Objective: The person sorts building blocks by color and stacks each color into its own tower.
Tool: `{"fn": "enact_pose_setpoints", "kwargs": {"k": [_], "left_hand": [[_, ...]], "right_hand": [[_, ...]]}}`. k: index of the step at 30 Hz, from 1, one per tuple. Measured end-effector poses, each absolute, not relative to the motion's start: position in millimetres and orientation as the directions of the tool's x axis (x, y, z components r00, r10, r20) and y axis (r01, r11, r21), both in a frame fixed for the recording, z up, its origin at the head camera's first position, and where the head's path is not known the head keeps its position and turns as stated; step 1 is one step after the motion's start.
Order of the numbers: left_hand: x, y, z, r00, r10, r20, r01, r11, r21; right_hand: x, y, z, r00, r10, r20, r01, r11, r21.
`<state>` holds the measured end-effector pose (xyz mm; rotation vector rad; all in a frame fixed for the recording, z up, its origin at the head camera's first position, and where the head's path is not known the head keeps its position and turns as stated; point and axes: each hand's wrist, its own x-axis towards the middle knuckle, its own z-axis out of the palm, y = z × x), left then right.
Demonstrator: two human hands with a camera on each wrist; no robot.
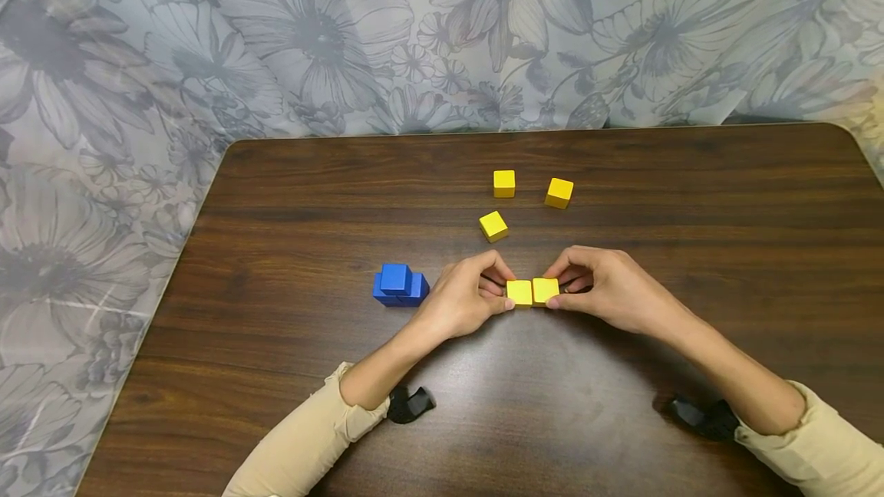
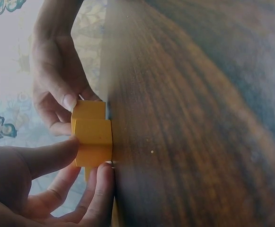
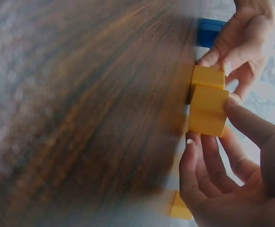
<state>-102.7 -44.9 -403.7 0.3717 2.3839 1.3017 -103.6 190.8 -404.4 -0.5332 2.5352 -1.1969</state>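
Two yellow cubes stand side by side on the brown table, almost touching. My left hand [image 1: 464, 294] pinches the left yellow cube [image 1: 519, 293] between thumb and fingers. From the other side, my right hand [image 1: 608, 288] pinches the right yellow cube [image 1: 545, 291] in the same way. In the right wrist view, the right-hand cube [image 3: 208, 111] appears in front of the left one [image 3: 209, 77]. Left of my left hand, a blue block stack [image 1: 400, 287] has one cube resting on top of lower blue blocks.
Beyond my hands lie three loose yellow cubes: one at the back [image 1: 504, 183], one to its right [image 1: 559, 193], one nearer [image 1: 493, 226]. The wooden table [image 1: 276, 236] ends at a floral cloth [image 1: 318, 44]. Black straps sit at both wrists.
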Motion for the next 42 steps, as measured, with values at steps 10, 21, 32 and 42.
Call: {"fn": "enact_pose_setpoints", "kwargs": {"k": [10,21,32,42], "left_hand": [[-103.4,-45.6,-406.3,-0.886,0.409,-0.218,0.037,0.531,0.846],[-104.5,-45.3,-405.6,-0.886,0.413,-0.211,0.045,0.529,0.848],[-104.4,-45.3,-405.3,-0.887,0.409,-0.215,0.037,0.527,0.849],[-102.6,-45.4,-404.8,-0.886,0.413,-0.212,0.043,0.528,0.848]], "right_hand": [[-103.9,189.2,-404.6,-0.888,-0.445,-0.114,-0.200,0.599,-0.776],[-105.4,188.3,-404.8,-0.888,-0.447,-0.106,-0.220,0.616,-0.757],[-104.8,187.9,-404.4,-0.876,-0.473,-0.092,-0.226,0.572,-0.789],[-109.6,187.4,-403.7,-0.873,-0.478,-0.097,-0.228,0.576,-0.785]]}}
